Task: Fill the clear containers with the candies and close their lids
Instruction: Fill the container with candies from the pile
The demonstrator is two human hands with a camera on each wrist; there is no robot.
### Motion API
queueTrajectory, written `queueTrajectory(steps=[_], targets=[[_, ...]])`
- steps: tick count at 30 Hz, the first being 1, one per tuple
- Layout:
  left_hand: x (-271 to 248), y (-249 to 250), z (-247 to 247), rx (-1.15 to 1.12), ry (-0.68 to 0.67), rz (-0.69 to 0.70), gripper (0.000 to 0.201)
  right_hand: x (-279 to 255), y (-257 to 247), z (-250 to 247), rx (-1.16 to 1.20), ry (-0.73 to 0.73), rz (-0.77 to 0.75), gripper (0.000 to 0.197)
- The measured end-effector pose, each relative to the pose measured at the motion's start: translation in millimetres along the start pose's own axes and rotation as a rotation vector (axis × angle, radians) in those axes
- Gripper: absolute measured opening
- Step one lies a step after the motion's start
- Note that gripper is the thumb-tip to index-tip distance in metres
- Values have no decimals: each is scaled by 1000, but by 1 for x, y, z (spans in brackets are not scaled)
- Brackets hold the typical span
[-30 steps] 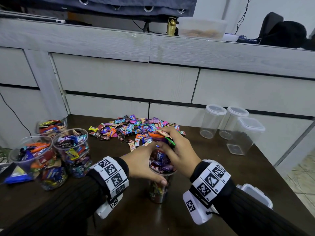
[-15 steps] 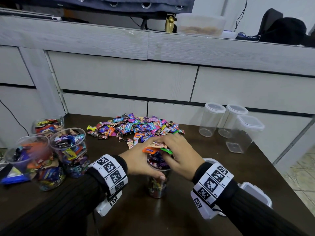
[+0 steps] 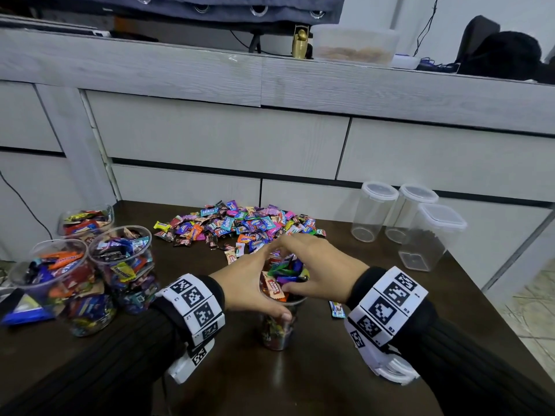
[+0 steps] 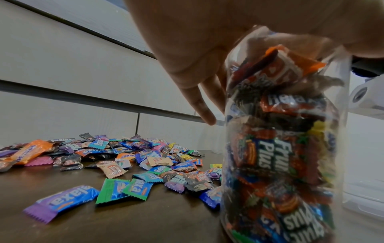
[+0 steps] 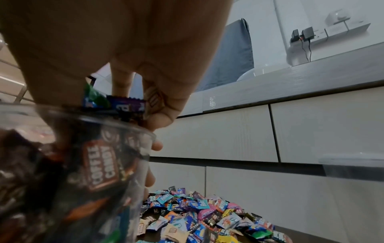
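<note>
A clear container packed with wrapped candies stands near the front middle of the dark table. My left hand grips its rim, thumb across the front and fingers down the far side. My right hand lies over the mouth, fingers and thumb pressing on the candies heaped at the top. In the left wrist view the container is full to the rim under my left hand. In the right wrist view the fingers of my right hand rest on a green and a purple candy above the container. The loose candy pile lies behind.
Three open containers full of candies stand at the left edge. Three empty lidded clear containers stand at the back right. One candy lies by my right wrist. A grey cabinet closes off the table's far side.
My right hand has come down with a handful of candies from above the container onto its mouth. The left hand has kept hold of the rim.
</note>
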State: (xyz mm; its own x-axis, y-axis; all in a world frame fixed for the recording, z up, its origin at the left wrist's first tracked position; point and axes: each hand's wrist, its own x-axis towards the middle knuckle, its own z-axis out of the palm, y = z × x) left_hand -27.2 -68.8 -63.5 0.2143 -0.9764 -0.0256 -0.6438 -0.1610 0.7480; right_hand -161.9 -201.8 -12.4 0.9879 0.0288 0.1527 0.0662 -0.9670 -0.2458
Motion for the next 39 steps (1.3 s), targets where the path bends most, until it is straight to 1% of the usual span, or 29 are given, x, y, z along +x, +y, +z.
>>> queueTrajectory(steps=[4, 6, 8, 9, 12, 15, 18, 20, 22, 23, 26, 29, 31, 33, 35, 37, 39], targets=[[-1, 0, 1, -12, 29, 25, 119, -3, -5, 0, 63, 61, -5, 50], [-1, -1, 2, 2, 37, 28, 122, -6, -5, -1, 65, 65, -4, 49], [-1, -1, 1, 3, 32, 26, 126, -9, -6, -2, 121, 78, 11, 46], [-1, 0, 1, 3, 25, 21, 126, -10, -7, -1, 166, 82, 32, 45], [-1, 1, 2, -11, 15, -2, 117, -12, -10, 2, 259, 49, 118, 39], [-2, 1, 2, -8, 13, -24, 117, -12, -9, 4, 236, 50, 159, 37], [-1, -1, 1, -17, 6, -37, 124, -11, -4, 2, 170, 139, 125, 27], [0, -1, 3, -20, 22, -20, 121, -10, -4, 1, 99, 196, 62, 20], [1, -1, 5, -24, 47, 8, 118, -11, -6, 1, 90, 231, 12, 14], [1, -2, 5, -27, 53, 12, 117, -11, -7, 2, 102, 220, 0, 16], [1, -3, 5, -40, 52, -7, 110, -9, -10, 9, 79, 92, 6, 25], [1, -4, 4, -30, 53, -21, 103, -6, -11, 12, 49, 18, 40, 23], [1, -4, 4, -37, 55, -18, 106, -7, -12, 11, 79, -5, 63, 22], [1, -4, 5, -43, 51, -1, 112, -8, -11, 6, 130, 15, 76, 19], [1, -4, 6, -34, 46, 12, 116, -8, -10, 2, 148, 89, 82, 16], [1, -3, 5, -11, 41, 9, 112, -8, -11, 1, 153, 137, 69, 14], [2, -2, 3, 16, 25, 0, 109, -8, -13, 4, 181, 124, 28, 13]])
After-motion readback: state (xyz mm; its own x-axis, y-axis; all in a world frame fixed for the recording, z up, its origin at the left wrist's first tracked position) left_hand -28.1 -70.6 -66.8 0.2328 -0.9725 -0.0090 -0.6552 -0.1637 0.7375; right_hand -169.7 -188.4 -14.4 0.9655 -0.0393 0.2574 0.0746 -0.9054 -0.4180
